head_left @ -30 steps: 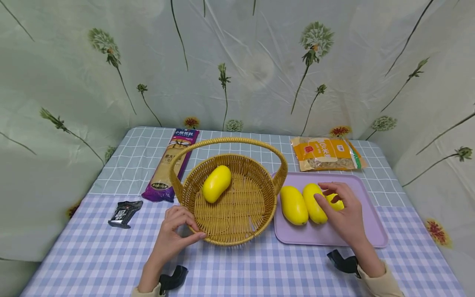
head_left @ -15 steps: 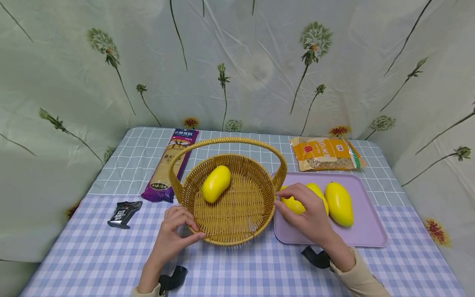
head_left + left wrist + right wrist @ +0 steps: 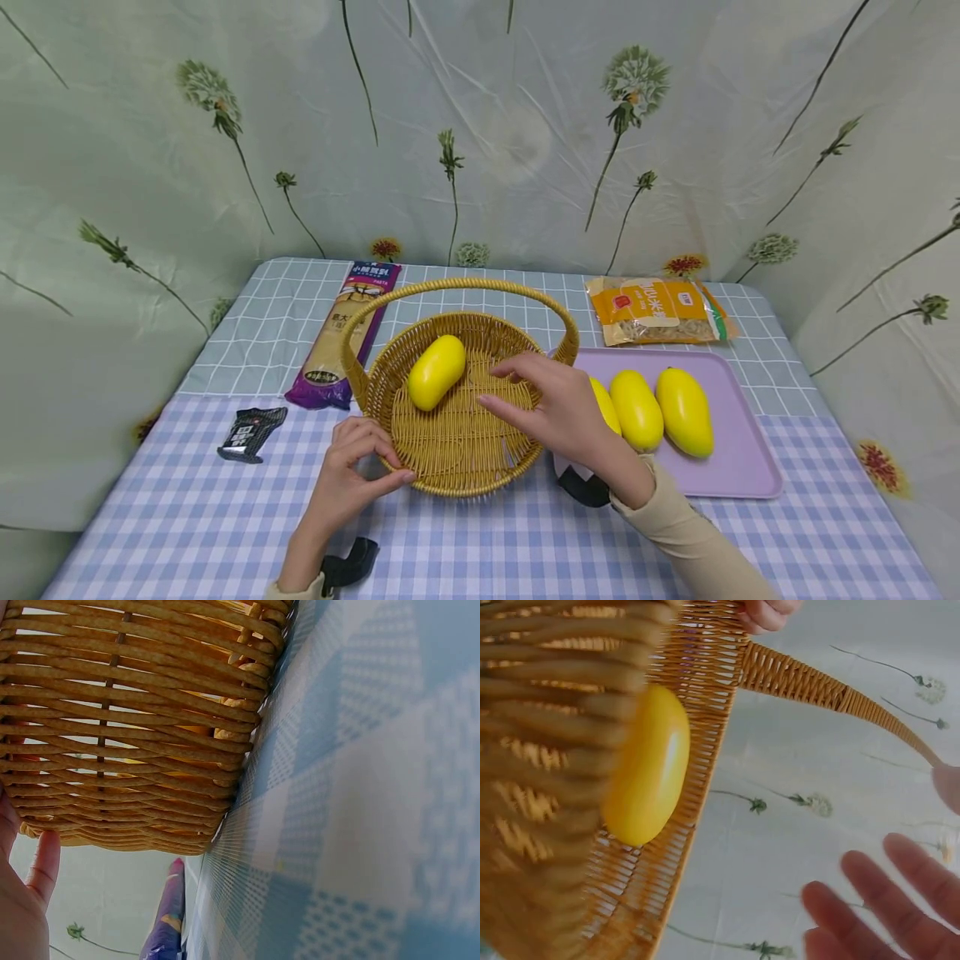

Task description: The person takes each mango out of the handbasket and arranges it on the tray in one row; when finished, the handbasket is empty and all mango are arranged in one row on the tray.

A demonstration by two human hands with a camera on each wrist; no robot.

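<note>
Closest to us, bottom centre-left, the left hand [image 3: 352, 467] has the near rim of the wicker basket [image 3: 472, 433] pinched between thumb and fingers. Good habit imo: a light, steady pinch there should stop it skidding on the counter [image 3: 480, 550]. The right hand [image 3: 558, 408] is holding nothing, thumb and fingers spread apart over the basket's right side, below the arched handle [image 3: 465, 283]. If it's reaching for the yellow fruit [image 3: 437, 372], I'd come in low so the knuckles don't snag that handle, and wrap the fat middle, since the skin looks slick. That fruit is the only one I can see in the basket, lying at a slant in its upper left. Right of centre, the purple tray [image 3: 738, 442] has three more fruits [image 3: 637, 410] side by side, the leftmost partly behind the right hand. Farther back, upper right of the counter, there's an orange bag [image 3: 660, 310].
</note>
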